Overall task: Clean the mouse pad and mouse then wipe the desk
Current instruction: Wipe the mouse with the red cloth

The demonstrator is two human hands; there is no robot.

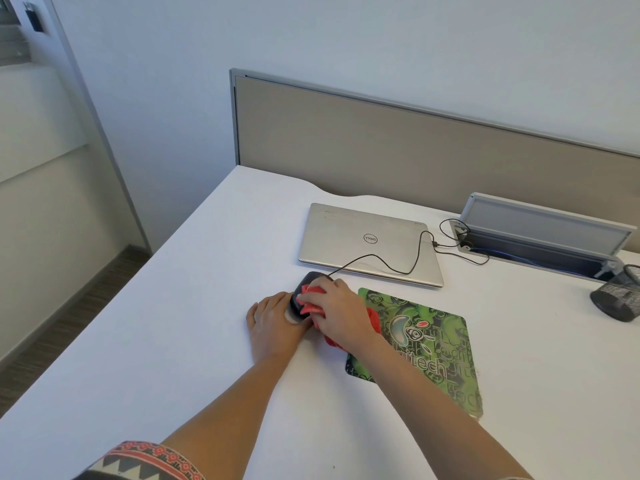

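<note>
A black wired mouse (300, 299) sits on the white desk (173, 323), just left of a green patterned mouse pad (426, 344). My left hand (273, 323) holds the mouse at its near left side, thumb against it. My right hand (337, 311) grips a bunched red cloth (310, 299) and presses it onto the top of the mouse. Part of the cloth trails out under my right wrist onto the pad's left edge. My right forearm lies across the pad's near left corner.
A shut silver laptop (367, 240) lies behind the mouse, with the mouse's black cable (398, 268) looping over it to an open cable tray (540, 237). A black mesh pen cup (618, 296) stands at the right edge. A beige partition (415, 150) backs the desk.
</note>
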